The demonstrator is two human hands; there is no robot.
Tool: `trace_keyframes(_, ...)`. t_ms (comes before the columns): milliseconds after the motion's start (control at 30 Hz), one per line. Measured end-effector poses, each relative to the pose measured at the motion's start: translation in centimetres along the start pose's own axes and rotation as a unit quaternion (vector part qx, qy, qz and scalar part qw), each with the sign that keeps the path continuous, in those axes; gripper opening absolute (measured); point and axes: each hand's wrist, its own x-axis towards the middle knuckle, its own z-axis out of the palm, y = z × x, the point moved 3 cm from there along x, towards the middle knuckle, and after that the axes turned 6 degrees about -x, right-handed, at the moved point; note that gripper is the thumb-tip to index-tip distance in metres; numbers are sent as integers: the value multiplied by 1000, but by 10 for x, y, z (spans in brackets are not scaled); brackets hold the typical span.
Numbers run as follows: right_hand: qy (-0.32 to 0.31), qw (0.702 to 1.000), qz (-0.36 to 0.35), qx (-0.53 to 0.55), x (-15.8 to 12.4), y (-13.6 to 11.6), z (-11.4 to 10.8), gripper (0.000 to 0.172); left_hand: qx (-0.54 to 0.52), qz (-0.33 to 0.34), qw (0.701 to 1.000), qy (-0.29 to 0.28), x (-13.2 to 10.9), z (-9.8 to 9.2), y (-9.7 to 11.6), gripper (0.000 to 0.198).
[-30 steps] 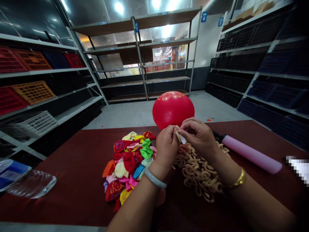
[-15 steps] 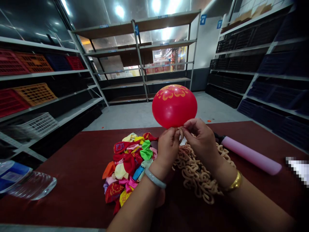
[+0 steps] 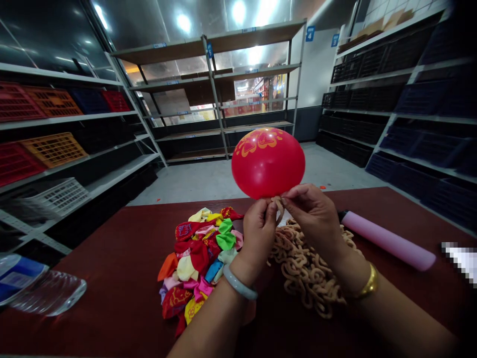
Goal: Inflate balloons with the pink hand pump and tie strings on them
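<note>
An inflated red balloon with an orange print floats just above both hands. My left hand pinches its neck from the left, fingers closed. My right hand pinches a small tan clip at the neck, fingers closed too. Under the hands lies a heap of tan plastic clips on the dark red table. A pile of flat coloured balloons sits left of my left wrist.
A pink hand pump lies on the table to the right. A clear plastic bottle lies at the left edge. Metal shelves with coloured crates line the left, dark crates the right, and bare shelves stand behind.
The red balloon has risen and tipped up above the hands, showing more of its orange print. Both hands stay pinched together at its neck, lifted slightly.
</note>
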Motion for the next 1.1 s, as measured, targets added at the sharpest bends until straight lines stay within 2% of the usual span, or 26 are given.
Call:
trace_keyframes(200, -12, 998, -19, -55, 9, 8, -7, 2, 11, 20, 999, -27, 0, 3, 4, 25)
trace_keyframes(400, -39, 995, -55, -67, 10, 3, -7, 7, 7, 18, 999, -26, 2, 2, -1, 21)
trace_keyframes(567, -62, 993, -63, -77, 12, 0, -8, 4, 14, 22, 999, -31, 2, 1, -2, 18)
trace_keyframes(700, -82, 980, -96, -152, 13, -5, -10, 8, 32, 15, 999, -35, 3, 0, -3, 19)
trace_keyframes(867, -74, 946, -182, -257, 8, -9, -7, 8, 57, -6, 998, -28, 4, 0, -9, 17)
trace_keyframes(1000, -43, 934, -163, -315, 5, -6, -6, 8, -38, -65, 997, -14, 4, 4, -11, 23)
trace_keyframes(1100, -7, 946, -115, -303, 4, -2, -7, 9, -88, -101, 991, -9, 4, 6, -11, 28)
